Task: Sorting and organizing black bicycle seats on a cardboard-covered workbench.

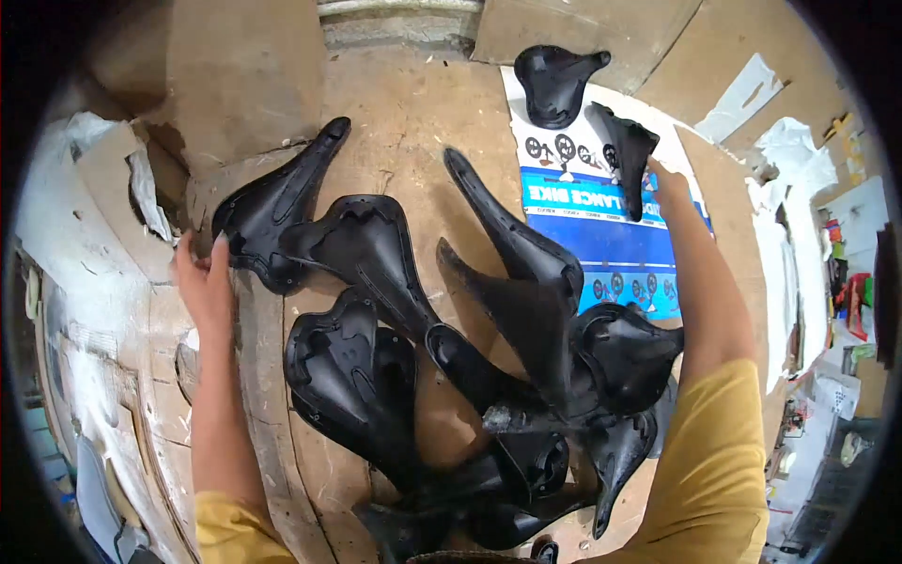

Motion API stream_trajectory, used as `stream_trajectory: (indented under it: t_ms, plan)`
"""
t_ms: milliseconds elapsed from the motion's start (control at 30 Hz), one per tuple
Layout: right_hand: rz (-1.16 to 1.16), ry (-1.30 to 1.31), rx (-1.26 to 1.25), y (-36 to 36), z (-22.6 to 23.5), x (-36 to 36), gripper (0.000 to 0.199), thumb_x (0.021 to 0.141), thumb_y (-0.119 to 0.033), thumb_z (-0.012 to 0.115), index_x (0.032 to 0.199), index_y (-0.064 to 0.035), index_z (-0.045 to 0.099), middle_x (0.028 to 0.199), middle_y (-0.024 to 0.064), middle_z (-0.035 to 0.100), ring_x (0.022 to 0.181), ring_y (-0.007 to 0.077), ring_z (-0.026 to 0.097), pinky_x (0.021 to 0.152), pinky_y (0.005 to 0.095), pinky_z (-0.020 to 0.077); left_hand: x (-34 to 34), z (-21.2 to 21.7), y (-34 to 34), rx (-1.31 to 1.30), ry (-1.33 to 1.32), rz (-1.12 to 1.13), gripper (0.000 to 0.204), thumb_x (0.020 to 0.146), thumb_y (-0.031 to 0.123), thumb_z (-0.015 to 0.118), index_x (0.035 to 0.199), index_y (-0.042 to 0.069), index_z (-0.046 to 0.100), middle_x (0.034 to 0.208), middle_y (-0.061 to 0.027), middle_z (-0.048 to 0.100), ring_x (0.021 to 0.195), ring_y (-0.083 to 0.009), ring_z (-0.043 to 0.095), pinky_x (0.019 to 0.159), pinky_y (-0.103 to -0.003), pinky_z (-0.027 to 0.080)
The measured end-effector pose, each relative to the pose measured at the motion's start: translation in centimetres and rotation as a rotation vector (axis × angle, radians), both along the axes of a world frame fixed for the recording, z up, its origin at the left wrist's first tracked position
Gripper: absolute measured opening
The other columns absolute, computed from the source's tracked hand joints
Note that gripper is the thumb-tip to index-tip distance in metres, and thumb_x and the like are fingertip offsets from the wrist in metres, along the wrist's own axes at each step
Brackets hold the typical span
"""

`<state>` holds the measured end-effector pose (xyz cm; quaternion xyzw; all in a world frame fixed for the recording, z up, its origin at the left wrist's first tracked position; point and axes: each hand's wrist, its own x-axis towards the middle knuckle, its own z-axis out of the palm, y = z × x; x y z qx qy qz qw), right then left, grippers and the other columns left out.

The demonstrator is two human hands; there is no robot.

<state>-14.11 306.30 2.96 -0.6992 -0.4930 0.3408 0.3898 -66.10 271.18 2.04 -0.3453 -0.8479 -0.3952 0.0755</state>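
Black bicycle saddle shells lie in a loose heap in front of me. My right hand (667, 184) reaches far forward at the right and grips the edge of one saddle shell (633, 150), which is tilted on its side; part of the fingers is hidden behind it. At the left, my left hand (201, 274) has thumb and fingers apart, by the wide end of another saddle shell (272, 209). One fingertip appears to touch its rim. Beside that shell, a further saddle shell (371, 240) lies with its hollow side up. Several more overlap toward my body.
Brown cardboard (395, 113) covers the work surface. A blue and white printed sheet (601, 240) lies under my right hand, with a single saddle shell (556, 86) at its far end. Torn cardboard and white wrapping (108, 216) stand up at the left, more white wrapping (794, 169) at the right.
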Motion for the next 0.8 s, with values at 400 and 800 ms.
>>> stream_trajectory:
  t_ms: [400, 800]
  plan:
    - [0.088, 0.945, 0.275, 5.4, 1.1, -5.1, 0.021, 0.081, -0.008, 0.052, 0.096, 0.0078, 0.052, 0.087, 0.0166, 0.058, 0.085, 0.027, 0.057, 0.083, 0.038, 0.0451, -0.4, -0.6, 6.9, -0.159, 0.798, -0.054, 0.036, 0.073, 0.029, 0.064, 0.099, 0.006, 0.059, 0.099, -0.0152, 0.058, 0.09, -0.0323, 0.053, 0.081, -0.036, 0.041]
    - [0.71, 1.351, -0.736, 11.0, -4.4, -19.9, 0.041, 0.086, -0.03, 0.048, 0.111, 0.0026, 0.048, 0.109, 0.0149, 0.055, 0.093, 0.0294, 0.054, 0.084, 0.0433, 0.0431, -2.4, 1.1, 6.4, -0.157, -0.324, -0.385, 0.021, 0.075, 0.018, 0.065, 0.08, -0.002, 0.062, 0.068, 0.0007, 0.058, 0.058, -0.0062, 0.048, 0.055, -0.021, 0.039]
